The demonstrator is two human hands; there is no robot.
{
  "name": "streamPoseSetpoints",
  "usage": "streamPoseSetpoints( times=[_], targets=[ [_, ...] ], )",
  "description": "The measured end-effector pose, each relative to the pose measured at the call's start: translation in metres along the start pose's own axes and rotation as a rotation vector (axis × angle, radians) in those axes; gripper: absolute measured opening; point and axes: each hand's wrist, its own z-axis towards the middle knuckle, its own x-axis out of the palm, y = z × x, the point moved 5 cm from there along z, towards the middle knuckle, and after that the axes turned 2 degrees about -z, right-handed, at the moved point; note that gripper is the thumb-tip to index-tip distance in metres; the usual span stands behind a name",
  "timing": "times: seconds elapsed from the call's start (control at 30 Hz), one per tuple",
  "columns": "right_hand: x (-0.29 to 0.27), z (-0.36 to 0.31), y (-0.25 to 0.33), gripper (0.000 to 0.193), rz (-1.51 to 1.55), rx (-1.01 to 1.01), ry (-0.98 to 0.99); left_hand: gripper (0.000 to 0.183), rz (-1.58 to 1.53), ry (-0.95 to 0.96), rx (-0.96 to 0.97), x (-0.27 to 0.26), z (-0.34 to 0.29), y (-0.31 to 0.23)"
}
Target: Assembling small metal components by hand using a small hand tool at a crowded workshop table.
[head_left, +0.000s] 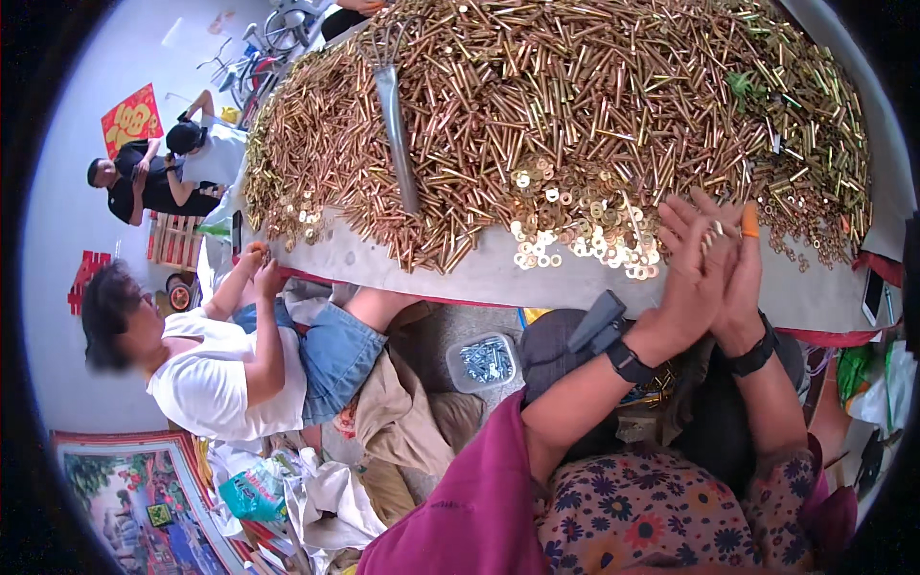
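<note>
My left hand point(687, 273) and my right hand point(744, 284) are raised together at the table's near edge, palms facing and touching. The left fingers are stretched and slightly spread; the right ones are partly hidden behind them. An orange finger cot point(749, 219) covers one right fingertip. Small pale bits point(711, 236) show between the hands, too small to name. Just left of them lie loose brass-coloured washers point(586, 240), at the foot of a big heap of slim brass-coloured metal rods point(594, 105). Dark bands circle both wrists.
A pronged tool with a long metal handle point(395, 144) lies on the heap. Below the table edge stands a clear tub of silvery screws point(482, 362). A seated person in a white shirt point(225, 369) works at the left. A phone point(872, 295) lies at the right edge.
</note>
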Motion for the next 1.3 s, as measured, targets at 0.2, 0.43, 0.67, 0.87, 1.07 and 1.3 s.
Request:
streamPoseSetpoints(
  times=[0.2,0.43,0.67,0.87,1.07,1.3],
  targets=[
    [0.010,-0.004,0.016,0.072,0.094,-0.036,0.092,0.033,0.124,-0.067,0.297,0.026,-0.017,0.015],
    [0.035,-0.011,0.014,0.072,0.157,-0.015,-0.334,0.042,0.187,0.195,0.231,0.014,-0.010,-0.022],
    [-0.030,0.000,0.012,0.064,-0.046,0.005,-0.108,0.036,-0.190,0.171,-0.160,0.006,-0.005,0.017],
    [-0.021,-0.006,0.037,0.046,-0.801,-0.310,-0.121,0.022,-0.276,0.147,-0.185,-0.006,0.002,0.017],
    [-0.017,-0.009,0.030,0.037,-0.963,-0.098,0.073,0.016,-0.299,0.276,-0.255,-0.013,0.002,0.015],
    [-0.014,-0.009,0.040,0.028,-0.913,-0.067,0.125,0.011,-0.390,0.441,-0.387,-0.008,-0.001,0.015]
  ],
)
